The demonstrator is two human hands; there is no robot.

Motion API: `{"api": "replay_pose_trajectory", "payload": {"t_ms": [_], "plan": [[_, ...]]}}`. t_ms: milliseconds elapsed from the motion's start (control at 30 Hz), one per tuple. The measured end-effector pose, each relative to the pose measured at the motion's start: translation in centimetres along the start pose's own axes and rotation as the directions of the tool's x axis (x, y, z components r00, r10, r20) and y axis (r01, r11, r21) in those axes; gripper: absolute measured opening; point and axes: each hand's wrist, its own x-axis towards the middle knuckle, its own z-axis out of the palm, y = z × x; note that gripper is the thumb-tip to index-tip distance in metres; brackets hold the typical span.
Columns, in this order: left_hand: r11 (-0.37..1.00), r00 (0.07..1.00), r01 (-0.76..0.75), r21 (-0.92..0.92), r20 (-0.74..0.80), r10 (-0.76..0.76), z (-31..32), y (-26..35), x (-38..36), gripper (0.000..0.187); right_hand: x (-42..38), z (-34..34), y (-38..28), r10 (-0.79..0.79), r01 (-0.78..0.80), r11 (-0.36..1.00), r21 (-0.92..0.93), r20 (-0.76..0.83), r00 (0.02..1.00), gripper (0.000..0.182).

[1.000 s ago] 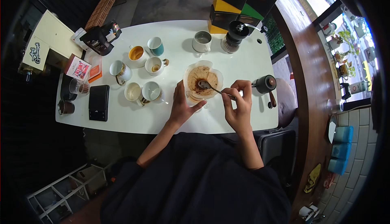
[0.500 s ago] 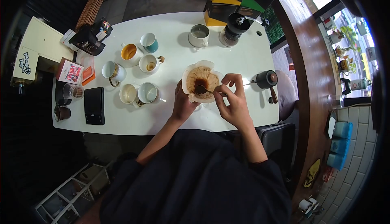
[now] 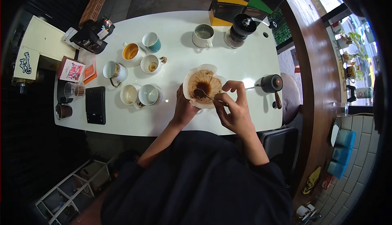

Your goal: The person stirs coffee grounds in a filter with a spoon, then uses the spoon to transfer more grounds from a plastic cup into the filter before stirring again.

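A pale paper filter (image 3: 212, 72) with wet brown coffee grounds (image 3: 204, 87) inside stands above the white table (image 3: 175, 37). My left hand (image 3: 184, 107) is wrapped round its left side; what the fingers hold beneath the paper is mostly hidden. Between thumb and fingers of my right hand (image 3: 234, 107) is the handle of a small spoon (image 3: 199, 93). The bowl of the spoon lies inside the filter, on the left part of the grounds. Some fingers of that hand are raised and curled.
Several cups, among them a teal one (image 3: 151, 42), stand left of the filter. A black scale (image 3: 95, 105) lies farther left. At the back are a grey mug (image 3: 203, 36) and a hand grinder (image 3: 241, 31). A dark kettle-like pot (image 3: 271, 83) stands right.
The spoon's bowl has shifted left and slightly down inside the filter, with the dark centre of the grounds now showing beside it. My right hand keeps its pinch. The view has shifted slightly.
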Motion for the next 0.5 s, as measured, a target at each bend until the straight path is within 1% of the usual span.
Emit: {"api": "replay_pose_trajectory", "payload": {"t_ms": [33, 67, 100, 167, 267, 367, 400, 433, 467, 500], "plan": [[0.997, 0.999, 0.044, -0.057, -0.009, -0.044, 0.1, -0.2, 0.0, 0.068, 0.0, 0.2, 0.3, 0.015, -0.016, 0.999, 0.032, 0.012, 1.000, 0.022], [0.989, 0.996, 0.088, -0.116, -0.014, -0.091, 0.4, -0.4, -0.1, 0.069, 0.1, 0.3, 0.6, 0.011, -0.011, 1.000, 0.006, 0.023, 1.000, 0.022], [0.988, 0.995, 0.095, -0.119, -0.012, -0.097, 0.6, -0.7, -0.2, 0.069, 0.2, 0.3, 0.8, 0.017, -0.017, 1.000, 0.006, 0.029, 0.999, 0.022], [0.989, 0.993, 0.118, -0.087, 0.017, -0.117, 0.7, -1.3, -0.4, 0.071, 0.5, 0.2, 1.0, -0.017, 0.018, 0.996, -0.093, 0.011, 1.000, 0.022], [0.986, 0.992, 0.117, -0.122, -0.021, -0.121, 0.7, -1.0, -0.4, 0.074, 0.5, -0.5, 0.9, 0.000, -0.001, 0.996, -0.090, -0.015, 1.000, 0.021], [0.984, 0.994, 0.097, -0.148, -0.026, -0.102, 0.5, -0.3, -0.1, 0.076, 0.6, -1.4, 0.2, -0.016, 0.014, 0.998, -0.064, -0.032, 0.999, 0.021], [0.984, 0.994, 0.103, -0.147, -0.026, -0.108, 0.5, -0.5, -0.2, 0.076, 0.6, -1.5, 0.1, -0.054, 0.052, 0.997, -0.060, -0.030, 0.998, 0.021], [0.974, 0.990, 0.141, -0.179, -0.005, -0.144, 0.5, -0.6, -0.3, 0.077, 0.6, -1.5, 0.1, -0.049, 0.047, 0.997, -0.058, -0.027, 0.998, 0.021], [0.961, 0.984, 0.176, -0.212, 0.016, -0.177, 0.6, -0.6, -0.4, 0.077, 0.8, -1.5, 0.1, -0.074, 0.074, 0.996, -0.047, -0.004, 0.997, 0.021], [0.961, 0.984, 0.176, -0.213, 0.018, -0.177, 0.7, -0.7, -0.4, 0.077, 0.9, -1.5, 0.1, -0.102, 0.103, 0.994, -0.036, 0.018, 0.995, 0.022]]}}
